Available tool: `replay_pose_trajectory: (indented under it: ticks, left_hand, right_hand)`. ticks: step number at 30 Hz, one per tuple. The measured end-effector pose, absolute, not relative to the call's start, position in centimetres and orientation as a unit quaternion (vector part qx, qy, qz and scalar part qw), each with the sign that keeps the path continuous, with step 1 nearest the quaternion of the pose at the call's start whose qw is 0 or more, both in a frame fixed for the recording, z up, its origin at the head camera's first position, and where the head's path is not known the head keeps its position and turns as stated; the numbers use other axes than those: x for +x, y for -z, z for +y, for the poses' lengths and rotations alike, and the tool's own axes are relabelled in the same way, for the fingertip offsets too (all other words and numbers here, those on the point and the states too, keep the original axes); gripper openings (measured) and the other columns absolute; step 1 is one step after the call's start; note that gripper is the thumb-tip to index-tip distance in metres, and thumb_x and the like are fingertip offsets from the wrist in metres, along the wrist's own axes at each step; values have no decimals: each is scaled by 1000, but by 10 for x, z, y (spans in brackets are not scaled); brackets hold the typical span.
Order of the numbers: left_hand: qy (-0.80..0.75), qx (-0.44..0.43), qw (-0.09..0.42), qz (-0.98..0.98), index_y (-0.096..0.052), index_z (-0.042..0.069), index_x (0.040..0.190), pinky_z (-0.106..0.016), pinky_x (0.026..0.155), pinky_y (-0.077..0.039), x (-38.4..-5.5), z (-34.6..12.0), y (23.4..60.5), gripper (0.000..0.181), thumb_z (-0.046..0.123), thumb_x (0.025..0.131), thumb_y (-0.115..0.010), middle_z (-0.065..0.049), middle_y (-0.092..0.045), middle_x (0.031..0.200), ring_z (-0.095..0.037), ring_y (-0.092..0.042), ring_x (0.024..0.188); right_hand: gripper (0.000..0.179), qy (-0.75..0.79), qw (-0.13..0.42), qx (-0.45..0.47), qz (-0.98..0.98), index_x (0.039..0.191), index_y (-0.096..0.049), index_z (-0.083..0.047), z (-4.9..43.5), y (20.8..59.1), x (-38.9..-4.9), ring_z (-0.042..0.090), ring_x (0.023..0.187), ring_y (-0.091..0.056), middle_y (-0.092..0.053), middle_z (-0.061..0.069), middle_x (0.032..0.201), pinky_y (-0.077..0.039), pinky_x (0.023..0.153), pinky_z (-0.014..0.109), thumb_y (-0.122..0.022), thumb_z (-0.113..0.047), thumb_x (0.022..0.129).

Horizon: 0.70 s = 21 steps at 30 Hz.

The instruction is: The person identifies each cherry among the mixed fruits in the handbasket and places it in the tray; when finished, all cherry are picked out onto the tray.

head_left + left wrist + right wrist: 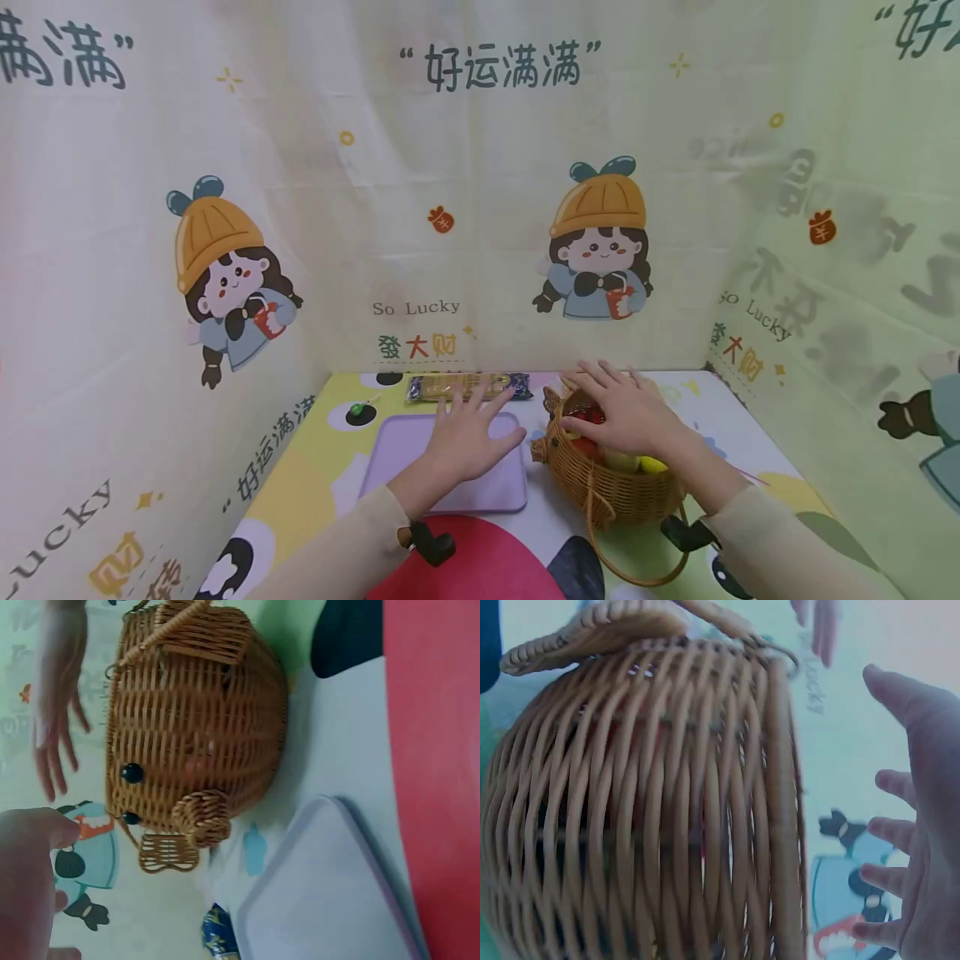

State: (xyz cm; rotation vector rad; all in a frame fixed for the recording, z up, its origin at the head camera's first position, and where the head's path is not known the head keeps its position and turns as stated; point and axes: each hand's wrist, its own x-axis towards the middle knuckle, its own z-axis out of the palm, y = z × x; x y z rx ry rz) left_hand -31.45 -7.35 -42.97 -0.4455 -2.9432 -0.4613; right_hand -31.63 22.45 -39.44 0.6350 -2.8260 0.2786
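My left hand [468, 437], fingers spread, hovers over the pale purple tray [487, 500] and holds nothing. To its right, my right hand [626, 412] reaches over the wicker basket [592, 487], fingers extended and apart. The basket is shaped like a pig, with a woven snout [202, 817] and dark bead eyes. Red items [587, 450] and a yellow item [652, 465] lie inside it, partly covered by the right hand. In the right wrist view the right hand [930, 825] is beside the basket rim [780, 817], with a gap between them.
Behind the tray lies a long clear package with dark blue ends [468, 387]. A small green object [357, 409] sits at the back left of the patterned table. The basket's handle [637, 582] hangs toward the front. Printed cloth walls [480, 250] enclose the back and sides.
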Motion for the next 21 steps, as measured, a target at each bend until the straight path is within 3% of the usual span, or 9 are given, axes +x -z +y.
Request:
replay_pose_trajectory:
  ticks: [5, 9, 16, 21]
  left_hand:
    - [181, -198, 120, -956, -47, 40, 168, -68, 130, -36, -323, -65, 422, 71, 69, 104, -56, -3, -39, 180, -42, -37, 166]
    - [213, -222, 128, -943, -60, 35, 159, -62, 121, -49, -329, -51, 411, 61, 61, 105, -62, -1, -52, 171, -30, -52, 157]
    - [261, -265, 84, -925, -71, 35, 146, -49, 118, -55, -336, -19, 394, 44, 53, 106, -65, 9, -64, 160, -20, -59, 150]
    - [307, -318, 25, -896, -73, 29, 145, -43, 111, -59, -334, -1, 382, 37, 38, 109, -68, 7, -65, 157, -21, -65, 141]
  right_hand:
    - [91, -214, 99, 197, -952, 172, -41, -22, 249, 394, -308, 52, 162, -38, -40, 20, 178, -35, 123, 81, -64, -74, 101]
    - [93, -285, 80, 174, -939, 174, -35, -19, 266, 399, -300, 53, 162, -37, -36, 21, 179, -36, 122, 80, -67, -69, 103]
    - [91, -334, 72, 136, -930, 176, -29, -23, 297, 415, -283, 59, 161, -32, -30, 24, 180, -37, 114, 86, -69, -61, 105]
    - [88, -386, 60, 114, -913, 178, -24, -24, 325, 427, -268, 63, 161, -26, -22, 29, 181, -35, 112, 87, -71, -49, 107]
